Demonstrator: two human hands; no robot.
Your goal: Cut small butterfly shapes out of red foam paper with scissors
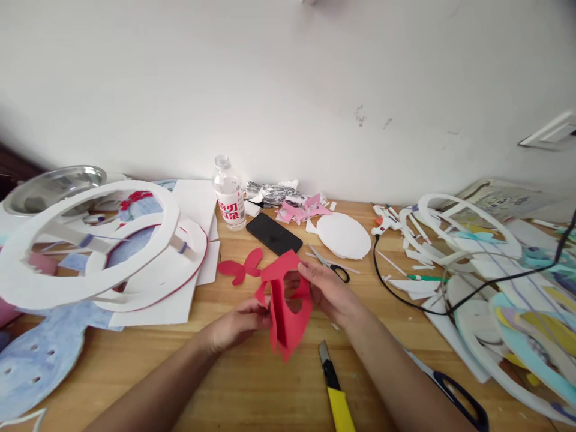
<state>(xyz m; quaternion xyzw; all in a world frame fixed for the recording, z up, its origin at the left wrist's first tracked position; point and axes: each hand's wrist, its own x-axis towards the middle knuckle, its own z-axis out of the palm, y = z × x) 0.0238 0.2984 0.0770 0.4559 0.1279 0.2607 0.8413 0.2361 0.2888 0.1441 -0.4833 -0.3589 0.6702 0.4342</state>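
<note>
Between my two hands a folded sheet of red paper (294, 318) with cut-out gaps is held up above the wooden table. My left hand (243, 324) is closed on its left edge, thumb and fingers pinching. On the upper right edge my right hand (330, 291) grips the same paper, its thumb on top. A red paper butterfly-like cut-out (240, 268) lies just beyond my left hand. Close to my right hand are small scissors (330, 264) with black handles. A yellow utility knife (335, 384), blade exposed, rests between my forearms.
Larger scissors (459, 396) lie partly under my right forearm. Farther back stand a plastic bottle (229, 198), a black phone (274, 234), a white foam disc (344, 236) and a glue gun (384, 221) with a trailing cord. White rings (168, 210) crowd the left; more cut pieces fill the right.
</note>
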